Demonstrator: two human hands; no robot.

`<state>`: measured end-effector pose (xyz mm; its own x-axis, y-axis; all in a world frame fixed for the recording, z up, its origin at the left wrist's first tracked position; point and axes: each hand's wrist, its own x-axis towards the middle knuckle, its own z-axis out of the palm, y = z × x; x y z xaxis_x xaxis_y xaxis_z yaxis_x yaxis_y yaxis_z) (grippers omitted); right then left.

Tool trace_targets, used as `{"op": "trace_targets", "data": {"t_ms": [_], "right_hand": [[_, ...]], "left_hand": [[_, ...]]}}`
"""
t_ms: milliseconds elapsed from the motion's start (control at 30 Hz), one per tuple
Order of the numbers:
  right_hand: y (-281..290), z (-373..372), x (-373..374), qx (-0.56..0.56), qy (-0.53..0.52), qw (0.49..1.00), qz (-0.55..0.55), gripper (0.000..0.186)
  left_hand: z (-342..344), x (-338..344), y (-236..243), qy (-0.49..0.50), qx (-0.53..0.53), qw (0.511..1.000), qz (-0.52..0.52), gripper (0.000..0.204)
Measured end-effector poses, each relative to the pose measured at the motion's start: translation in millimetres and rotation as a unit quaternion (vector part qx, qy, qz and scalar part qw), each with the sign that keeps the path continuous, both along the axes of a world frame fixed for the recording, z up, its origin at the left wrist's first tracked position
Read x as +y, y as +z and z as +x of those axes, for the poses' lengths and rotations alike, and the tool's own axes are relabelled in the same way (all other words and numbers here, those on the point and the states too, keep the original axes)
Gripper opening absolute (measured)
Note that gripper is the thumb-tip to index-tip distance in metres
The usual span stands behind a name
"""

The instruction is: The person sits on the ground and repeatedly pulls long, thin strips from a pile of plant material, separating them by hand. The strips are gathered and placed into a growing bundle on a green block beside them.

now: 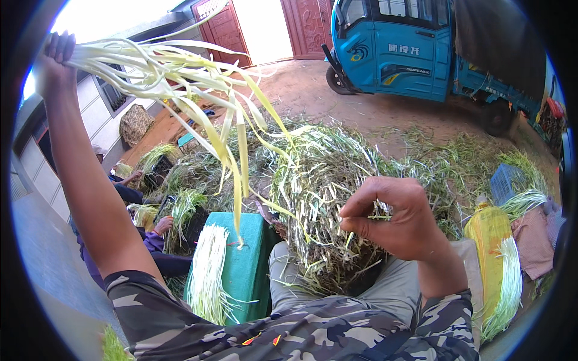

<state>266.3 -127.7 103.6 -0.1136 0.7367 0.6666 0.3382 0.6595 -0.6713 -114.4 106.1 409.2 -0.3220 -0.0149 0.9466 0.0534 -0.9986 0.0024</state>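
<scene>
A bare brown dirt yard (289, 87) fills the upper middle of the frame, edged by a blue three-wheeled truck (409, 57) at upper right. At upper left, the left hand (57, 60) is closed around the gathered ends of a bunch of pale stalks (150, 67), whose yellowing, ribbon-like leaves trail down and right toward the centre. The right hand (400, 219), well apart at centre right, is curled with thumb and forefinger nearly meeting; I cannot tell whether it pinches anything. Just beside it, in the centre, stands a rough, tangled heap of stalks (325, 192). Between the heap and the truck lies open ground with scattered greenery. At lower centre-left, straight white stalks (208, 265) lie on a smooth, box-shaped green block (250, 259); at lower right, another white bundle (506, 280) lies against a yellow sack (483, 228).
</scene>
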Motion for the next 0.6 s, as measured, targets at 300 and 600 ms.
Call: {"op": "trace_targets", "data": {"t_ms": [300, 600], "right_hand": [[24, -11, 2, 0.012, 0.020, 0.997, 0.073, 0.018], [47, -29, 19, -0.091, -0.020, 0.962, 0.258, 0.027]], "left_hand": [[30, -34, -17, -0.117, -0.084, 0.988, -0.054, 0.031], [56, -53, -32, -0.194, -0.088, 0.976, -0.048, 0.037]]}}
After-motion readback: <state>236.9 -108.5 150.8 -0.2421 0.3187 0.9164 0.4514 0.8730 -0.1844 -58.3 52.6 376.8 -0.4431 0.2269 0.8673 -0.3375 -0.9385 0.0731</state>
